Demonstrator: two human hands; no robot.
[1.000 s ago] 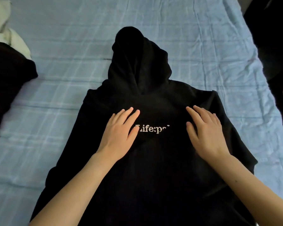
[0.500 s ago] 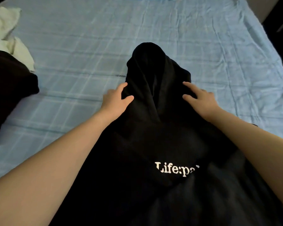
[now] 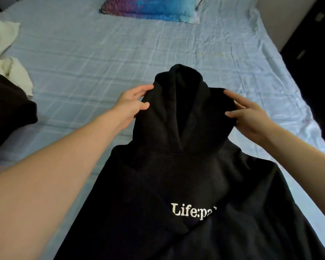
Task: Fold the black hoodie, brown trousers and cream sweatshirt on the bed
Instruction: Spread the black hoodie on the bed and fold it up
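Black hoodie [image 3: 176,175] lying front-up on the blue-sheeted bed [image 3: 101,59] — left hand [image 3: 129,106] and right hand [image 3: 251,117] each pinching one side of its hood [image 3: 182,109], cream sweatshirt [image 3: 6,53] bunched at the far left.

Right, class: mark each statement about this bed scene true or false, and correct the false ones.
1. The left hand and the right hand each hold a side of the hood of the hoodie. True.
2. The hoodie lies face down. False: its white print faces up.
3. The pillow lies on the hoodie. False: it lies apart from it, at the far end of the bed.
4. The sweatshirt lies left of the hoodie, not touching it. True.
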